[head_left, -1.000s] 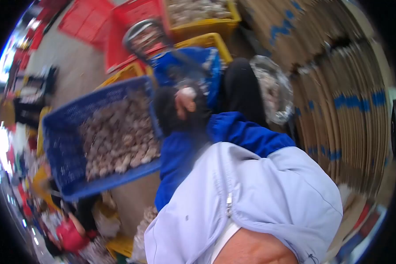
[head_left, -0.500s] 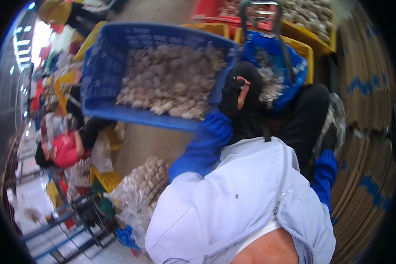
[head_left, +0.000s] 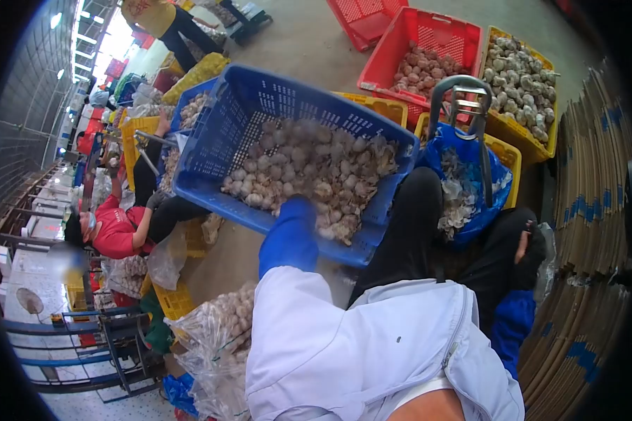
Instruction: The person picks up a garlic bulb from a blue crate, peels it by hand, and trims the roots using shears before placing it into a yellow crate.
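My left blue sleeve (head_left: 288, 238) reaches over the near rim of a large blue crate (head_left: 211, 193) that holds loose garlic bulbs (head_left: 281, 172). The left hand itself is hidden or blurred among the bulbs, so its fingers do not show. My right hand (head_left: 531, 254), in a black glove with bare fingertips, is beside my right knee. Its fingers are curled in, and whatever they hold is hidden. Between my knees hangs a blue bag (head_left: 495, 184) with papery garlic skins (head_left: 458, 203). A grey curved frame with a metal piece (head_left: 468, 105) stands over it.
Behind are a red crate (head_left: 379, 59) and a yellow crate (head_left: 495, 126) with garlic. Stacked flat cardboard (head_left: 586, 189) stands at right. A clear bag of garlic (head_left: 214, 323) lies at left. A person in red (head_left: 116, 228) sits further left; another in yellow (head_left: 151, 17) stands behind.
My left hand has gone from above my left knee down into the blue crate's garlic. My right hand has come up a little, its fingertips now showing. The view has shifted.
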Demonstrator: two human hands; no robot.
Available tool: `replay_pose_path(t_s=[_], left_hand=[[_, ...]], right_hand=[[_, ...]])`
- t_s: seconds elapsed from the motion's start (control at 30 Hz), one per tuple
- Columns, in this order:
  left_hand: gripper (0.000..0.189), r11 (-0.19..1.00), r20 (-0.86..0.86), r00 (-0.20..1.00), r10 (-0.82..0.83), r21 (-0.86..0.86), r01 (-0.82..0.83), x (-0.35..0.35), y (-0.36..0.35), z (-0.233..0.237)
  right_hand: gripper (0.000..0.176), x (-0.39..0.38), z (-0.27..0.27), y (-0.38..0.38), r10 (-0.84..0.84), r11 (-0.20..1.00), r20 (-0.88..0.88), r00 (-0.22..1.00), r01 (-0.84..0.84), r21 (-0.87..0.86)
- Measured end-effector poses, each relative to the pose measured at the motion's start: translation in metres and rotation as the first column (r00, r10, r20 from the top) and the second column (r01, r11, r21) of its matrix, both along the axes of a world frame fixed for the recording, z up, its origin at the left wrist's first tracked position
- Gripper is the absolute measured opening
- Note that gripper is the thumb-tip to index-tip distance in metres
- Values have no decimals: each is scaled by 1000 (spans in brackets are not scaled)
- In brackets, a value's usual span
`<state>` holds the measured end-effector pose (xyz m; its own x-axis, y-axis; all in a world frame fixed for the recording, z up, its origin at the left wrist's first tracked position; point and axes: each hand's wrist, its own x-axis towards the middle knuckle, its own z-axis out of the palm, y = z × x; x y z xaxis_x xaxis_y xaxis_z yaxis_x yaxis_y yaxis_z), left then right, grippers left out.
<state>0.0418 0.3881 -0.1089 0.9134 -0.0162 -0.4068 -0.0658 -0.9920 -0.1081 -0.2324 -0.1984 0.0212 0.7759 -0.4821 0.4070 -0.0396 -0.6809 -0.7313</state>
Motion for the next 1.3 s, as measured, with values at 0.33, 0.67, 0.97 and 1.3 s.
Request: replay_pose_path(t_s=[0.33, 0.67, 0.97, 1.3], left_hand=[[31, -53, -589, 729, -348, -764, -643, -13, -120, 109], [35, -255, -7, 992, -128, -966, -40, -86, -282, 169], [50, -544, -237, 904, -355, -734, -406, -90, -303, 103], [41, -331, -143, 889, -436, -893, -306, -48, -321, 91]], right_hand=[[24, 66, 15, 98, 448, 718, -33, 893, -338, 608], [33, 139, 58, 175, 529, 183, 507, 681, -675, 715], [42, 112, 51, 153, 376, 916, 233, 897, -398, 55], [38, 111, -44, 47, 120, 993, -288, 950, -111, 48]])
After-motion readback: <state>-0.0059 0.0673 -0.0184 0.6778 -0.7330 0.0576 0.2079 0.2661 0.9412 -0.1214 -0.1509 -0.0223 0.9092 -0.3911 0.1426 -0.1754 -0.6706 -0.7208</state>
